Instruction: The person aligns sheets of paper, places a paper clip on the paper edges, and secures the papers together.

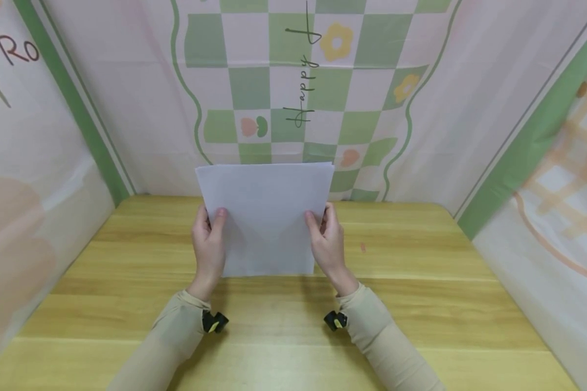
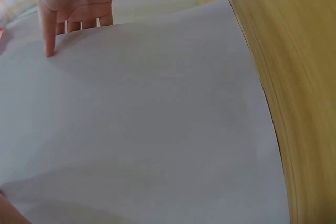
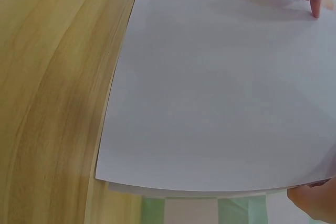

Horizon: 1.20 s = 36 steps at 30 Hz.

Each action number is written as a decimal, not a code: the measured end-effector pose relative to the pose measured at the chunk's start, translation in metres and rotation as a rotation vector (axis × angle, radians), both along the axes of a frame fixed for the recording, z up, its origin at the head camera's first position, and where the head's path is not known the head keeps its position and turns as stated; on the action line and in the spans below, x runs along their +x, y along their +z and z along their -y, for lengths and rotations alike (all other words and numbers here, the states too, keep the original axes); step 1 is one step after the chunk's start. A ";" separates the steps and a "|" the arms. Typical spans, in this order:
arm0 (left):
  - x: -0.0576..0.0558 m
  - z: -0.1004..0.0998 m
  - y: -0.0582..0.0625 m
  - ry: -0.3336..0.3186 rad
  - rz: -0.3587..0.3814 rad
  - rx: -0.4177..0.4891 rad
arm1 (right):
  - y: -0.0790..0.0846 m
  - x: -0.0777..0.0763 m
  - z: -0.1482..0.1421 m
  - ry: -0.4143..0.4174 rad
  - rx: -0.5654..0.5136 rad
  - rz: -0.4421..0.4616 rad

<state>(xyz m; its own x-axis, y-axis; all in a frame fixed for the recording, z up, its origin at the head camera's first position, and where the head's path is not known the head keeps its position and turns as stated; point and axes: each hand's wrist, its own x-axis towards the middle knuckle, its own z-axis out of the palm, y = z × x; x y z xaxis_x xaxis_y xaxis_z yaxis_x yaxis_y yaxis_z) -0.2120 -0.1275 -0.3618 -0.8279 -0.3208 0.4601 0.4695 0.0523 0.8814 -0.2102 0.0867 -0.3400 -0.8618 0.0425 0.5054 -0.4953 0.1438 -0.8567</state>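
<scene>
A thin stack of white paper point(image 1: 266, 228) stands tilted up over the table, its lower edge nearest the person. My left hand point(image 1: 209, 239) grips its left edge, thumb on the front face and the other fingers behind. At the opposite edge my right hand point(image 1: 328, 239) holds it the same way. In the right wrist view a second sheet peeks out beneath the top sheet point(image 3: 210, 103) along one side. The left wrist view shows the blank face of the paper point(image 2: 157, 108) with the right hand point(image 2: 79, 3) pinching the far edge.
The paper is over a yellow wood-grain table point(image 1: 401, 315). A small reddish mark point(image 1: 363, 247) lies on it to the right. Behind hangs a checkered green and white cloth point(image 1: 323, 87), with more printed cloth at both sides. Each sleeve carries a small black wrist camera point(image 1: 214, 322).
</scene>
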 end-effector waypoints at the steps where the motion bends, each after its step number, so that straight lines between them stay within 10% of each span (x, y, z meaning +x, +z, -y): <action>1: 0.000 0.000 0.000 0.001 0.002 0.004 | 0.000 0.000 0.000 0.006 -0.004 0.010; 36: 0.003 0.003 -0.015 -0.026 0.169 -0.103 | -0.042 -0.031 -0.013 0.159 0.017 0.169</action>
<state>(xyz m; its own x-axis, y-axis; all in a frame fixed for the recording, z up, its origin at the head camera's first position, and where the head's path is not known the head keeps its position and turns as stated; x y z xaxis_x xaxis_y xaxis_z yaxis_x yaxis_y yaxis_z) -0.2094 -0.1307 -0.3771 -0.9035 -0.2569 0.3430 0.3176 0.1359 0.9384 -0.2407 0.0998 -0.3820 -0.9296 -0.1081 0.3525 -0.3622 0.0900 -0.9277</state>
